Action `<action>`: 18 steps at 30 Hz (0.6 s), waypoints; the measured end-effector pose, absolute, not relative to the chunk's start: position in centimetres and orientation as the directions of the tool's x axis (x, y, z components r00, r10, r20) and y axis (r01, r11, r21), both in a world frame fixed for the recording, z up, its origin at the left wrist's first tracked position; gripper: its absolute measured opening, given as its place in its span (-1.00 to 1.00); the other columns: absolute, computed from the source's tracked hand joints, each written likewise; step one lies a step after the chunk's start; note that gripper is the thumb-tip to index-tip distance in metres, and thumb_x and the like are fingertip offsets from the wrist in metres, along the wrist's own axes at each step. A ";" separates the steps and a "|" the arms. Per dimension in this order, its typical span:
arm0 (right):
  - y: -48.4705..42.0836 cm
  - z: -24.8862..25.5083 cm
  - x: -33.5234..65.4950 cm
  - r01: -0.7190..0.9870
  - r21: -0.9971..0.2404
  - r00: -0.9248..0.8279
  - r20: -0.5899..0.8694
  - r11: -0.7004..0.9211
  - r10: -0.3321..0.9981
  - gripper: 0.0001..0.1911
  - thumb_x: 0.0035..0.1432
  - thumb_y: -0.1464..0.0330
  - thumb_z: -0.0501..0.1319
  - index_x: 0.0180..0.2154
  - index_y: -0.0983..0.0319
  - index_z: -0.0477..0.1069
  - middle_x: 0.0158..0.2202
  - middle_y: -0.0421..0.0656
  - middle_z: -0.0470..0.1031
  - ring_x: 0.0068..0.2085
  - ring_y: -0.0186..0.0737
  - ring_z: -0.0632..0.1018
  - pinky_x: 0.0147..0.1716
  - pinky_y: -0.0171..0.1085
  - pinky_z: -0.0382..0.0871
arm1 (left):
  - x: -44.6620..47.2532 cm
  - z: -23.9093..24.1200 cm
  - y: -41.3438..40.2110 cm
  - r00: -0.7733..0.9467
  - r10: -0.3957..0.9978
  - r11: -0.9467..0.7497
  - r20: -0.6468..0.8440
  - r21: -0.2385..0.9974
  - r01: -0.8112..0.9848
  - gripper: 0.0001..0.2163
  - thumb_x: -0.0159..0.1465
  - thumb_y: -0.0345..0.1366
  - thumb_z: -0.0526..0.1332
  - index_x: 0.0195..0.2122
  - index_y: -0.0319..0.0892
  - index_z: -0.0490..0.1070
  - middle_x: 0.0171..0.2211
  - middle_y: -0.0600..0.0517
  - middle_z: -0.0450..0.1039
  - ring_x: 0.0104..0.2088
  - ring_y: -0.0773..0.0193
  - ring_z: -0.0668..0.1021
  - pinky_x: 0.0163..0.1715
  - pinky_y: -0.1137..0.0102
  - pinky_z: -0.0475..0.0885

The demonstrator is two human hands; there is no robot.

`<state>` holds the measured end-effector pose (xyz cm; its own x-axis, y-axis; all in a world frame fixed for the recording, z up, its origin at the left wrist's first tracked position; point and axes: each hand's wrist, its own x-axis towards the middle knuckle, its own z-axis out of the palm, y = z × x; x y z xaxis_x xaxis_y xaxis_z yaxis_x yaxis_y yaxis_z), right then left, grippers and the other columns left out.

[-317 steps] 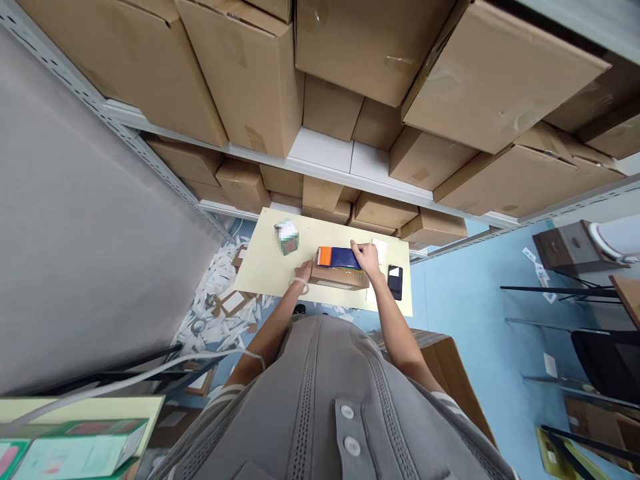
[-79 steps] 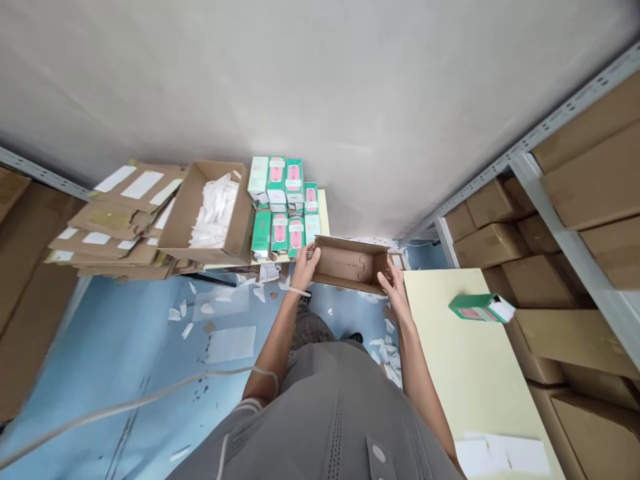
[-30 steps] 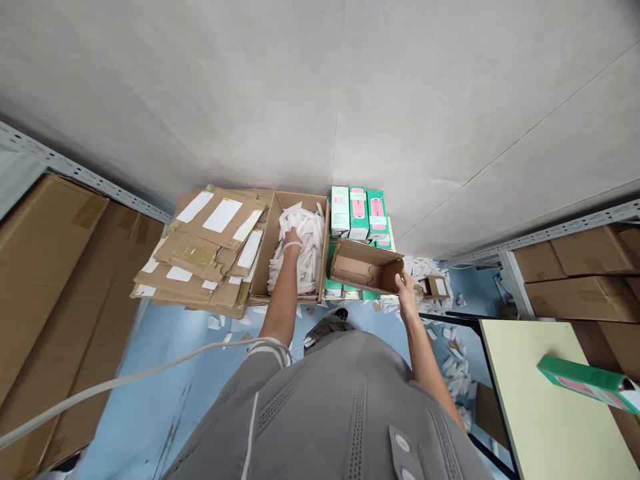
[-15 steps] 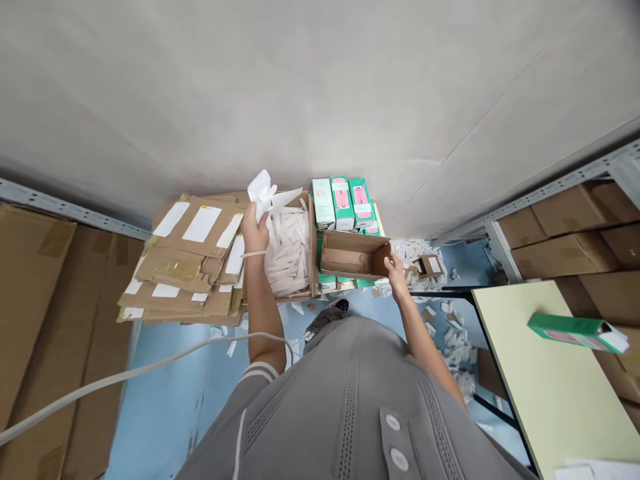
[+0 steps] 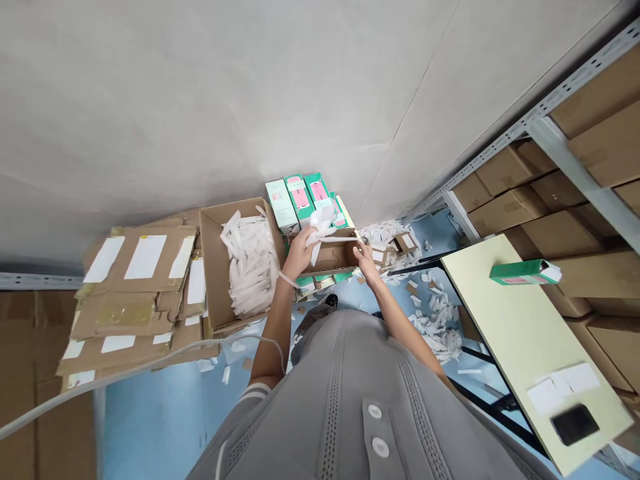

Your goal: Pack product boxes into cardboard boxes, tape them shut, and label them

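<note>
My left hand [image 5: 299, 253] is closed on a bunch of white paper strips [image 5: 319, 225] and holds it over the small open cardboard box [image 5: 334, 257]. My right hand [image 5: 367, 260] grips the right end of that small box, which I hold in the air in front of me. To the left stands a bigger open carton [image 5: 215, 267] filled with more white paper strips [image 5: 253, 263]. Behind the small box, green and pink product boxes [image 5: 300, 197] are stacked.
Flattened cardboard sheets [image 5: 135, 287] with white labels are piled at the left. A pale yellow table [image 5: 520, 333] at the right carries a green box [image 5: 525, 271], white papers [image 5: 563, 387] and a black phone [image 5: 575, 425]. Paper scraps [image 5: 440, 327] litter the blue floor. Shelves with brown cartons [image 5: 565, 193] rise at right.
My left hand has carried the bunch of paper strips from above the big carton rightward to the small box. My view has turned right, showing more of the table.
</note>
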<state>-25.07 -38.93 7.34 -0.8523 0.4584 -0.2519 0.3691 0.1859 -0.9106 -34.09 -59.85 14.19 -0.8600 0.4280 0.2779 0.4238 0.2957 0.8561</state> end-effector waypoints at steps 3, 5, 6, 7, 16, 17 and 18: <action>-39.1 7.5 -25.2 0.384 -0.909 -0.843 -0.275 0.160 0.462 -0.35 0.14 -0.01 0.08 0.17 0.17 0.34 0.10 -0.02 0.27 0.23 -0.03 0.26 0.28 -0.12 0.03 | -33.6 13.7 -60.6 -0.808 0.580 0.506 0.109 0.729 0.461 -0.82 0.24 -0.47 0.08 -0.18 -0.17 0.39 -0.19 -0.06 0.41 -0.13 0.14 0.48 -0.08 0.31 0.39; -39.2 7.6 -25.2 0.394 -0.908 -0.841 -0.292 0.146 0.456 -0.36 0.14 -0.01 0.08 0.17 0.14 0.33 0.10 -0.04 0.26 0.21 -0.04 0.28 0.27 -0.12 0.06 | -33.2 13.9 -60.8 -0.809 0.587 0.662 -0.034 0.594 0.456 -0.70 0.19 -0.56 0.04 -0.13 -0.14 0.41 -0.15 -0.09 0.39 -0.07 0.10 0.47 -0.07 0.28 0.38; -39.2 7.6 -25.3 0.395 -0.908 -0.842 -0.294 0.144 0.452 -0.36 0.14 -0.01 0.08 0.17 0.14 0.33 0.10 -0.04 0.26 0.20 -0.04 0.28 0.27 -0.11 0.07 | -33.1 14.1 -60.7 -0.809 0.579 0.720 -0.095 0.526 0.453 -0.65 0.17 -0.58 0.03 -0.09 -0.13 0.41 -0.13 -0.10 0.39 -0.04 0.09 0.46 -0.07 0.28 0.37; -39.2 7.6 -25.4 0.393 -0.908 -0.844 -0.293 0.144 0.449 -0.35 0.13 -0.02 0.08 0.16 0.15 0.33 0.09 -0.04 0.26 0.20 -0.04 0.28 0.26 -0.11 0.07 | -32.9 14.3 -60.6 -0.808 0.570 0.760 -0.145 0.468 0.452 -0.60 0.16 -0.60 0.03 -0.06 -0.11 0.40 -0.10 -0.10 0.38 -0.01 0.08 0.45 -0.06 0.27 0.37; -39.1 7.8 -25.4 0.395 -0.907 -0.848 -0.301 0.143 0.437 -0.35 0.15 -0.03 0.07 0.17 0.15 0.33 0.07 -0.05 0.25 0.18 -0.08 0.29 0.27 -0.14 0.07 | -33.2 14.8 -60.0 -0.803 0.556 0.782 -0.216 0.464 0.417 -0.68 0.18 -0.31 0.31 -0.04 -0.11 0.34 -0.05 -0.07 0.35 0.01 0.05 0.46 -0.07 0.27 0.38; -39.1 7.9 -25.4 0.401 -0.906 -0.846 -0.308 0.138 0.435 -0.37 0.16 -0.01 0.07 0.17 0.14 0.33 0.07 -0.05 0.25 0.19 -0.08 0.28 0.27 -0.14 0.07 | -33.3 14.7 -60.0 -0.802 0.559 0.780 -0.213 0.463 0.420 -0.68 0.18 -0.30 0.31 -0.04 -0.11 0.33 -0.05 -0.07 0.35 0.01 0.05 0.46 -0.07 0.27 0.38; -39.2 7.9 -25.3 0.407 -0.904 -0.844 -0.315 0.134 0.434 -0.39 0.16 0.01 0.07 0.17 0.13 0.33 0.08 -0.05 0.25 0.20 -0.08 0.28 0.27 -0.13 0.07 | -33.3 14.6 -60.1 -0.799 0.564 0.777 -0.209 0.461 0.428 -0.69 0.19 -0.28 0.31 -0.05 -0.11 0.34 -0.05 -0.07 0.35 0.01 0.05 0.46 -0.07 0.27 0.38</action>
<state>-25.31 -39.16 7.91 -0.8438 0.4342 -0.3153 0.4068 0.1344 -0.9036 -33.27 -60.09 14.58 -0.7988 0.5641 -0.2092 0.4283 0.7773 0.4608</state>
